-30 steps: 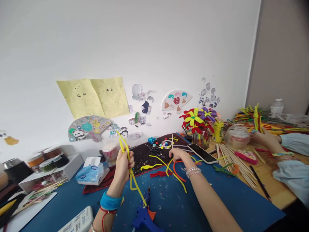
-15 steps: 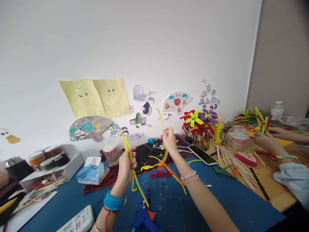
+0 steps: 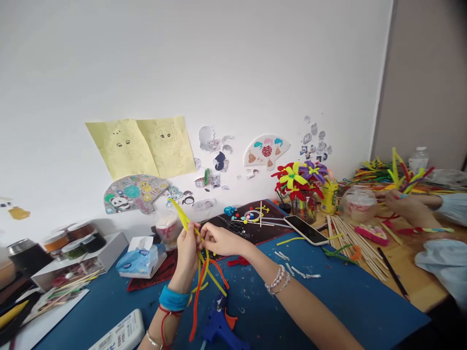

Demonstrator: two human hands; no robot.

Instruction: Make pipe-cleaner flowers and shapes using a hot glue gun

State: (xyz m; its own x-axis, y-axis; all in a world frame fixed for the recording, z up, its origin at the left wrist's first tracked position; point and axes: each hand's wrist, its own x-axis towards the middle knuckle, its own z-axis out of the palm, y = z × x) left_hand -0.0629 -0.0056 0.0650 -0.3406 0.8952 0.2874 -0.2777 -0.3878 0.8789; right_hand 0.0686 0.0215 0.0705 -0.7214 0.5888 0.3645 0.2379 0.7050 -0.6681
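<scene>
My left hand is closed round a bundle of yellow pipe cleaners, whose tips point up and to the left. Touching the same bundle from the right, my right hand pinches a yellow strand close beside the left fingers. Below the hands, yellow strands and an orange pipe cleaner hang down over the blue mat. A blue glue gun lies just under them. Red pipe cleaner pieces rest on the mat behind my right wrist.
Pipe-cleaner flowers stand in a jar behind a phone. Wooden sticks lie on the right. Another person's hands hold coloured pipe cleaners there. A tissue pack and paint jars are on the left.
My right hand has come down and left to meet my left hand, bringing its yellow strand. The yellow and orange strands from the mat now hang by the hands. The other person's hands have shifted slightly.
</scene>
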